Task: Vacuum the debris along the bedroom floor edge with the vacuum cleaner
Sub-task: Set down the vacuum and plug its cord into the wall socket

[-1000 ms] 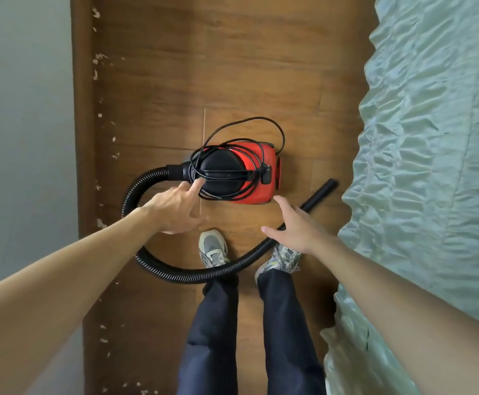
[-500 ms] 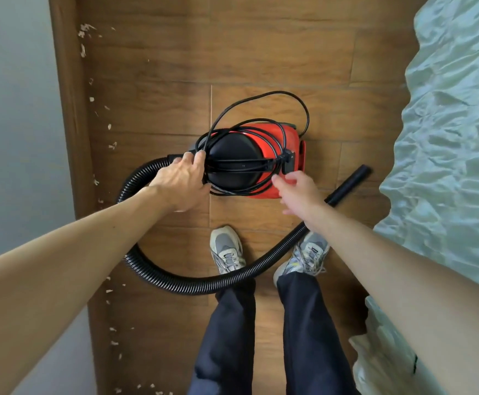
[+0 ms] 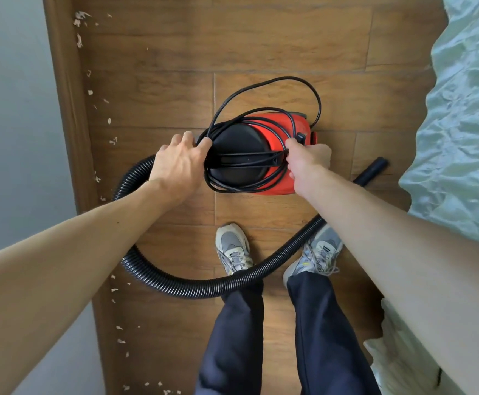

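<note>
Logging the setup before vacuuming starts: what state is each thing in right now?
vacuum cleaner, standing on floor
power cord, wound round the vacuum cleaner
hose, attached, looped on floor
debris, scattered along the wall edge
left hand, grips vacuum cleaner's front
right hand, grips power cord by the handle
</note>
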Demonstrator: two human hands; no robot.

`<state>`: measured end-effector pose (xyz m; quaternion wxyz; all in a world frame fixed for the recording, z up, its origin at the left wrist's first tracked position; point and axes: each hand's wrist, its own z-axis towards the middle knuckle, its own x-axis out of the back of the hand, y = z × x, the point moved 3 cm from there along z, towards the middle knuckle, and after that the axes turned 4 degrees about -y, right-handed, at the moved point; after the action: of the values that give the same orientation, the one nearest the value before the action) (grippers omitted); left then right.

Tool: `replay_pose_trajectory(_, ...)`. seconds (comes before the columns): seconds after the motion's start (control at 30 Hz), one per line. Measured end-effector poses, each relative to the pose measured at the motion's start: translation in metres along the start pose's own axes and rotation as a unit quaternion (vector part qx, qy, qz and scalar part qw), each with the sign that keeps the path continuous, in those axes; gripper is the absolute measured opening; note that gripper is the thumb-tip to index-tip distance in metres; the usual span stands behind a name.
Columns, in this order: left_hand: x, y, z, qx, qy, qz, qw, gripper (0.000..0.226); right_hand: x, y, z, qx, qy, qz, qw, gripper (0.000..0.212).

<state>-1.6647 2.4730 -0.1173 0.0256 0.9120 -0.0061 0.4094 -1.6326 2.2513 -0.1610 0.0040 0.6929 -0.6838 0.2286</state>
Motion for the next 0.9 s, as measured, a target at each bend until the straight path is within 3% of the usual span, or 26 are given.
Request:
replay_pose_trajectory(0.17, 0.007, 0.007, 0.005, -0.019, 0.000, 0.072, 0.997, 0.032, 0.006, -0.022, -0.009, 0.053, -0.001, 0.014, 0.998, 0.015)
replay_pose_trajectory(0.37, 0.024, 0.015, -0.001, -0.083, 0.059, 0.096, 0.990, 0.024, 0.013, -0.063, -0.023, 0.108, -0.023, 0.035, 0.993, 0.022)
replay_pose_trajectory(0.67, 0.085, 0.051, -0.012, -0.073, 0.137, -0.005, 0.988, 0.011, 0.049, -0.140, -0.061, 0.223, 0.013, 0.016, 0.975, 0.036)
replay_pose_trajectory(0.9, 0.153, 0.098, -0.015, -0.058, 0.169, -0.152, 0.972, 0.012, 0.105, -0.215, -0.102, 0.321, 0.030, 0.017, 0.946, 0.029)
